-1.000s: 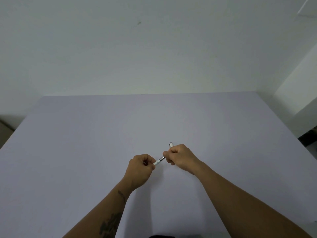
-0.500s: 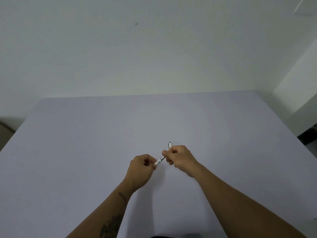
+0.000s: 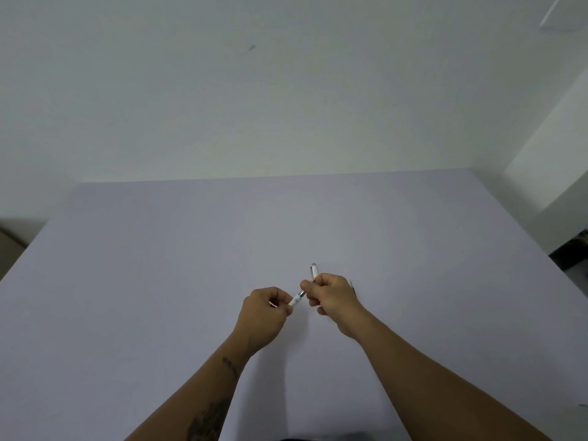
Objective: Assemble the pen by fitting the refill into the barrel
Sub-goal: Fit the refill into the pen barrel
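Two hands pinching one white pen above a pale lilac table.

At left, left hand (image 3: 264,313), curled, fingertips pinched on the lower white end of the pen (image 3: 299,296). Between the hands, a short silver band at the middle of the pen, tilted up toward the right. At right, right hand (image 3: 331,296), clenched round the upper half of the barrel (image 3: 314,272), its capped top poking out past the knuckles. Refill not visible on its own; cannot tell how far inside the barrel. Pen held above the table (image 3: 159,265), near its middle. Tattooed left forearm (image 3: 210,405) at the lower edge. White wall (image 3: 286,106) behind.
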Available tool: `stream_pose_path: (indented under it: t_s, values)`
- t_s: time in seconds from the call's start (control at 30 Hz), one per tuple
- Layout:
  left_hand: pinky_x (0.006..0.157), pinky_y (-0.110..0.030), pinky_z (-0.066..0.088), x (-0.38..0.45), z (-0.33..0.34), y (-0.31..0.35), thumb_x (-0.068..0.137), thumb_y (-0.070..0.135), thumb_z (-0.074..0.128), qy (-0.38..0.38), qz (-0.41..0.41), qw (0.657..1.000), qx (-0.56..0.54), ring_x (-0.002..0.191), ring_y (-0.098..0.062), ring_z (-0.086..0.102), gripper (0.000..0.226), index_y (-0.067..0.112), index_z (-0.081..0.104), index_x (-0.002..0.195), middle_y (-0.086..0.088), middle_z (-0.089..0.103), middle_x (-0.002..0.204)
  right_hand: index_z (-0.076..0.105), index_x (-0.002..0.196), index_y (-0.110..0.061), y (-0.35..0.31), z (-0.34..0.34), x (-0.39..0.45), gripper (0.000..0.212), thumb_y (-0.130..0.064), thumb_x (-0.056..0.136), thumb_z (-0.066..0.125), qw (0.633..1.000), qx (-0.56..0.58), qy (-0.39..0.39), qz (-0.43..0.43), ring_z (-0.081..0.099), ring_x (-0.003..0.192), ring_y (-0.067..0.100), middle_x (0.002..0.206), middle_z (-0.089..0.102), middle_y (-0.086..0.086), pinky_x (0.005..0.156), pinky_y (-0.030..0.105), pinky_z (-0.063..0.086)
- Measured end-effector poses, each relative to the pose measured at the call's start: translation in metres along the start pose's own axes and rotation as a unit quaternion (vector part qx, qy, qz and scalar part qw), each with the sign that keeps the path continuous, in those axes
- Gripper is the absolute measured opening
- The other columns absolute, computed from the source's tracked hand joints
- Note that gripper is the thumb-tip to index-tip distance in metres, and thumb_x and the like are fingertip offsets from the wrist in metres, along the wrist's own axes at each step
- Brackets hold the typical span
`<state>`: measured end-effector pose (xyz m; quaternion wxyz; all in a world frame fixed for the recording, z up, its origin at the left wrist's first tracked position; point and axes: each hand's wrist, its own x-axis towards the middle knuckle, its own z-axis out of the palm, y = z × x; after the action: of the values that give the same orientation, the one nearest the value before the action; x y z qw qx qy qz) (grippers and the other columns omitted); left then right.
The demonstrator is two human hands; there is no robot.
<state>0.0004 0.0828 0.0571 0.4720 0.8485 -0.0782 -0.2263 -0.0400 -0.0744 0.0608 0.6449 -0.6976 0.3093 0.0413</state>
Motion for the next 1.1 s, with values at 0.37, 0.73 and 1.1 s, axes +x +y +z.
stream_pose_path:
  t_s: [0.37,0.73,1.1]
  values:
    - [0.054,-0.026,0.048,-0.0012,0.0008,0.0001,0.085,0.012,0.066,-0.013,-0.013,1.000,0.000,0.057,-0.014,0.053,0.010,0.016,0.074,0.082,-0.003,0.067,0.074,0.079,0.089,-0.014,0.0006,-0.0024,-0.0009,0.016,-0.011,0.091,0.064,0.998,0.057,-0.032,0.024,0.058,0.070,0.013,0.080,0.068,0.001,0.058,0.023,0.048]
    - [0.059,-0.028,0.054,0.0038,-0.0005,-0.0009,0.083,0.014,0.070,-0.010,-0.010,1.000,0.012,0.061,-0.015,0.058,0.007,0.019,0.074,0.079,-0.004,0.070,0.078,0.064,0.080,-0.008,-0.0039,0.0055,0.0040,0.012,-0.016,0.088,0.068,0.999,0.033,-0.020,0.025,0.055,0.066,0.015,0.079,0.063,0.008,0.057,0.024,0.046]
    - [0.058,-0.028,0.053,0.0078,-0.0004,-0.0038,0.082,0.014,0.071,-0.011,-0.022,1.000,-0.008,0.060,-0.014,0.056,0.007,0.019,0.073,0.078,-0.001,0.066,0.072,0.070,0.085,-0.009,-0.0045,0.0040,0.0055,0.009,-0.015,0.090,0.067,0.994,0.080,-0.038,0.058,0.057,0.071,0.016,0.077,0.062,0.004,0.064,0.028,0.048]
